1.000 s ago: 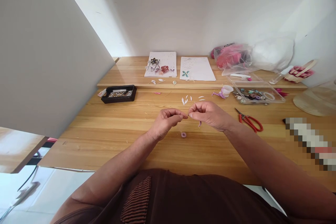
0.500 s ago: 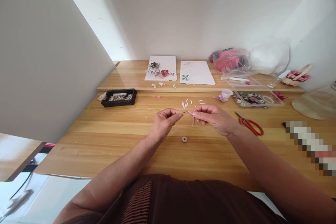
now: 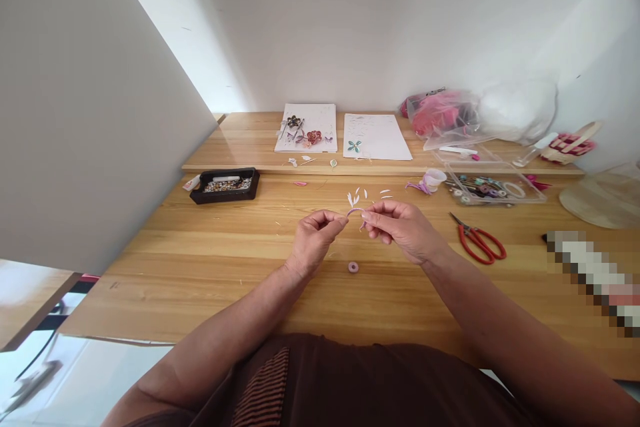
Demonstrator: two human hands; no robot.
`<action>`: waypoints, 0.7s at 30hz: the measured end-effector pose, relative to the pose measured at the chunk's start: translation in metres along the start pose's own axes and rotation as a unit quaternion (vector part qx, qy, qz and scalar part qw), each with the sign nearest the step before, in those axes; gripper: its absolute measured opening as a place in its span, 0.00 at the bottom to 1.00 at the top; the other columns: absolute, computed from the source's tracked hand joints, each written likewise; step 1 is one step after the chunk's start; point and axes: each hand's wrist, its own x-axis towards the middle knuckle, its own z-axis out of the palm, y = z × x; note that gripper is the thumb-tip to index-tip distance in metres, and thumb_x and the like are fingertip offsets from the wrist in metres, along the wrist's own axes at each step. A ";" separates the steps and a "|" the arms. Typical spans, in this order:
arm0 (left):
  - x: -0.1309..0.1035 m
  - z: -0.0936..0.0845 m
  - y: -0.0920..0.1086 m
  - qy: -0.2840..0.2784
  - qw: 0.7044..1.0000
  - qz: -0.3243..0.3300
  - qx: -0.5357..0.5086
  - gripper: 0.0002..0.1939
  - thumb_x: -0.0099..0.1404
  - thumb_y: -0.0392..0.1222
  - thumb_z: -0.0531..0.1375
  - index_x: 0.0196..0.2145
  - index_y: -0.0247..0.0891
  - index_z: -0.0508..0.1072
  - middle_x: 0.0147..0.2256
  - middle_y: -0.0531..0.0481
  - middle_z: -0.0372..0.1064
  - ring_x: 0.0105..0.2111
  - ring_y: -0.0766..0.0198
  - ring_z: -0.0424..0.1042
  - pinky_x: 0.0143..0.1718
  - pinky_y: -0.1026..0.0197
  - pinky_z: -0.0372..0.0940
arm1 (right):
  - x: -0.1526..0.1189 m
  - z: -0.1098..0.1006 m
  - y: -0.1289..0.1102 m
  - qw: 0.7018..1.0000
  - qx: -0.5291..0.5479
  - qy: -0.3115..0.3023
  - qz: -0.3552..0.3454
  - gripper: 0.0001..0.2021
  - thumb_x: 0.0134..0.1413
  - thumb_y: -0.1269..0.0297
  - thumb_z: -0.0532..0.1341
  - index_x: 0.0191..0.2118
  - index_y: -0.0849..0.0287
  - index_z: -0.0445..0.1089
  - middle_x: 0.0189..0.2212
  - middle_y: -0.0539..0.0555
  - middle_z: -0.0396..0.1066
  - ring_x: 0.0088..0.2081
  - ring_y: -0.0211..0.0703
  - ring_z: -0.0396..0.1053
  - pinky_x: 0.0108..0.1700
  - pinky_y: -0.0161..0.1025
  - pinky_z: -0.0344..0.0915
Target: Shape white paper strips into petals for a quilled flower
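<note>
A thin purple strip [image 3: 355,209] arches between my two hands above the wooden table. My left hand [image 3: 317,235] pinches its left end between thumb and fingertips. The other side is pinched by my right hand [image 3: 398,225], and a short tail of the strip hangs below those fingers. Just beyond the fingertips lie several small white petal-shaped pieces [image 3: 356,199]. Nearer to me, a small pinkish spool [image 3: 353,267] rests on the table.
Red-handled pliers [image 3: 481,240] lie right of my right hand. Behind them are a clear box [image 3: 531,196] of small parts and a white cup [image 3: 434,178] with purple ribbon. A black tray [image 3: 225,195] of beads stands left. White papers [image 3: 377,136] lie on the raised shelf.
My right hand has shifted slightly left, nearer to my left hand. The purple strip bows up more, and its hanging tail looks shorter. The view has moved a little.
</note>
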 end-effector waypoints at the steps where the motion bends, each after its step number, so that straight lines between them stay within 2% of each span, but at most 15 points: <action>1: -0.001 0.000 -0.001 0.000 1.000 -0.003 -0.002 0.15 0.54 0.50 0.70 0.27 0.36 0.75 0.21 0.57 0.61 0.21 0.73 0.52 0.25 0.64 0.48 | 0.000 0.001 0.000 1.000 0.003 0.009 -0.002 0.17 0.43 0.51 0.73 0.31 0.60 0.75 0.24 0.52 0.74 0.24 0.36 0.67 0.21 0.33 0.54; 8: -0.005 0.005 0.000 0.004 1.000 -0.023 -0.013 0.15 0.51 0.50 0.71 0.26 0.35 0.75 0.21 0.57 0.61 0.21 0.73 0.52 0.24 0.64 0.48 | 0.001 0.015 0.004 0.998 0.006 0.048 -0.028 0.15 0.44 0.52 0.73 0.31 0.58 0.75 0.25 0.52 0.74 0.26 0.38 0.68 0.22 0.34 0.56; 13: -0.005 0.005 0.000 0.003 0.999 -0.042 -0.029 0.15 0.50 0.50 0.72 0.25 0.36 0.75 0.20 0.57 0.60 0.20 0.73 0.51 0.23 0.64 0.47 | 0.003 0.020 0.007 0.997 -0.007 0.074 -0.038 0.15 0.45 0.54 0.71 0.36 0.58 0.77 0.27 0.53 0.75 0.27 0.39 0.68 0.22 0.34 0.57; 21: -0.004 0.004 -0.003 -0.003 0.997 -0.054 -0.051 0.14 0.49 0.49 0.72 0.25 0.36 0.77 0.21 0.56 0.62 0.21 0.74 0.52 0.24 0.63 0.47 | 0.001 0.028 0.006 0.987 -0.066 0.113 -0.091 0.11 0.49 0.56 0.69 0.34 0.58 0.75 0.29 0.53 0.77 0.26 0.39 0.70 0.27 0.36 0.64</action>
